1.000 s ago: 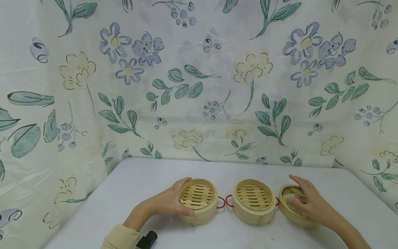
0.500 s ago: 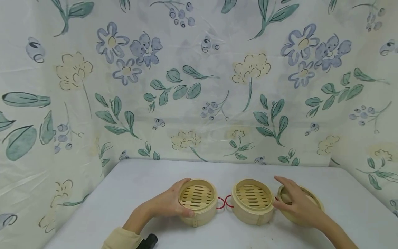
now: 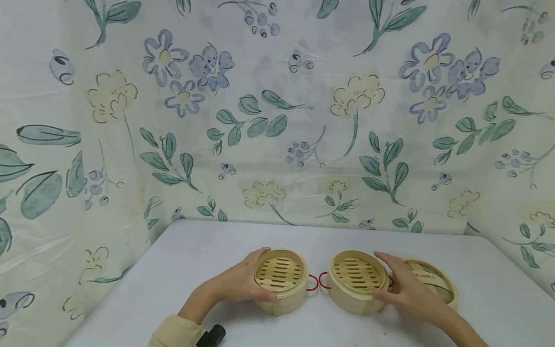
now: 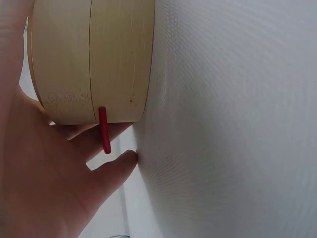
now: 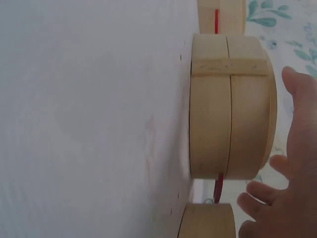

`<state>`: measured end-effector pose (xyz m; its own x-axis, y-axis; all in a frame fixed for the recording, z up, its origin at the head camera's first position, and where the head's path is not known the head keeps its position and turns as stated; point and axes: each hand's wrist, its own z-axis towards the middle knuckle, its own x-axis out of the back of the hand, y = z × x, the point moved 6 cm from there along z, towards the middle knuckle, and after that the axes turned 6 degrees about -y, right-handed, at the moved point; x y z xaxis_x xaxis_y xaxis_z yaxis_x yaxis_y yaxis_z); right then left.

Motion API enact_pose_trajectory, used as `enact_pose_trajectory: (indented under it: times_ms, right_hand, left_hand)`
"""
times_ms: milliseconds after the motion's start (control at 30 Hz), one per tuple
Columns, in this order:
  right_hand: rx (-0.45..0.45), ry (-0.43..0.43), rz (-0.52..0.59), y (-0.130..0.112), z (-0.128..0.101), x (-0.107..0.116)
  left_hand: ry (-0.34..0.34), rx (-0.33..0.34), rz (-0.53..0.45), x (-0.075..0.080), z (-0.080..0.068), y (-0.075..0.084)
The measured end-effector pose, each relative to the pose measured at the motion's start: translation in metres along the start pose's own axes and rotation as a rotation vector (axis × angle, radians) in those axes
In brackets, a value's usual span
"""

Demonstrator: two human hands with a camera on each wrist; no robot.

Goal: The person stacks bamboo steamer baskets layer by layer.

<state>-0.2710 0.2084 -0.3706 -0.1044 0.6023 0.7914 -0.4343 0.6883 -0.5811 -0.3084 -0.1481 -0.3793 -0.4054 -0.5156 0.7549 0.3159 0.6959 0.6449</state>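
Note:
On the left, my left hand (image 3: 237, 283) grips a round bamboo steamer basket (image 3: 284, 301), its thumb at the front and its fingers round the back rim. The left wrist view shows that basket's side (image 4: 119, 59) and a red handle (image 4: 104, 130) near the palm. A second bamboo steamer basket (image 3: 352, 298) with a slotted floor stands in the middle. Beside its right edge, my right hand (image 3: 409, 291) has its thumb and fingers spread; in the right wrist view a gap shows between thumb and basket (image 5: 250, 119). Behind this hand lies a bamboo steamer lid (image 3: 448, 289).
Red handles (image 3: 323, 280) of the two baskets face each other at the middle. A black object (image 3: 212, 335) is by the left sleeve at the front. Floral cloth (image 3: 303, 120) hangs behind the white table (image 3: 243, 233).
My right hand has moved left, from over the steamer lid to the middle basket's right side, uncovering the lid. The left hand stays on the left basket. The head view has shifted slightly.

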Motion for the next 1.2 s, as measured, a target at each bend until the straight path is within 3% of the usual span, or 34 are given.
enact_pose_trajectory:
  times_ms: [233,500,667,1200]
  right_hand:
    - [-0.024,-0.061,0.043,0.000,0.001,-0.012]
    - [-0.001,-0.072,0.002,-0.001,0.001,-0.017]
    - [-0.038,-0.102,-0.054,-0.001,0.001,-0.022]
    - [-0.091,-0.107,-0.044,0.000,0.001,-0.025]
  left_hand:
    - [0.005,-0.002,0.000,0.001,-0.002,-0.001]
    - [0.009,0.000,0.006,0.001,-0.002,-0.002]
    - [0.016,-0.009,-0.019,0.000,-0.004,-0.003]
    - [0.008,-0.028,-0.090,-0.003,-0.006,-0.008]
